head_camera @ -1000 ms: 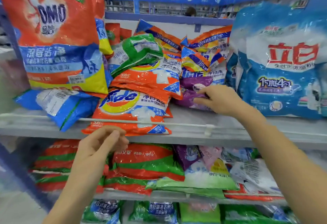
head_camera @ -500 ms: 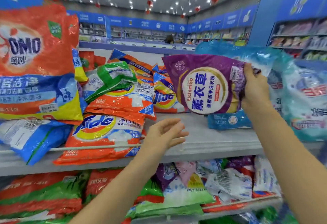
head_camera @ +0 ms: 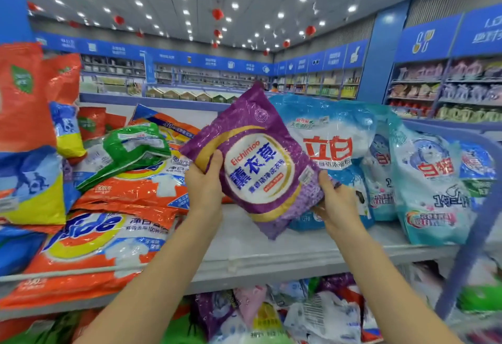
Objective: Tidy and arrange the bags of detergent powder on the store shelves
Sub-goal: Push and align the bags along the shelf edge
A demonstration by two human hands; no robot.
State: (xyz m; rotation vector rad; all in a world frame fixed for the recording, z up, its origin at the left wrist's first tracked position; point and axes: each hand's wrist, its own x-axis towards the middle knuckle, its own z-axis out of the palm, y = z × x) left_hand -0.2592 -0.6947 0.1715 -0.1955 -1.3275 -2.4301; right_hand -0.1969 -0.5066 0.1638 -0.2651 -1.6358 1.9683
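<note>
Purple bag [head_camera: 255,164] of detergent powder: glossy crinkled plastic film, pillow-shaped, with a white oval label, blue characters and a gold crescent band. It is held in the air above the bare middle of the grey shelf [head_camera: 258,251], tilted so one corner points up, print facing the camera.

Left hand [head_camera: 203,188]: forearm reaching up from below, thumb pressed on the bag's front at its left corner, fingers hidden behind it; clamped on the bag. Right hand [head_camera: 336,205]: forearm up from lower right, thumb on the front of the lower right edge, fingers curled behind; also gripping. The bag spans between the two hands.

Just behind the purple bag, to its right, blue-and-white bags [head_camera: 334,137] stand upright on the shelf. To its left, orange Tide bags [head_camera: 89,243] lie flat in a loose stack, with a green bag [head_camera: 130,148] slumped on top. Mixed bags [head_camera: 271,313] lie jumbled on the shelf below.
</note>
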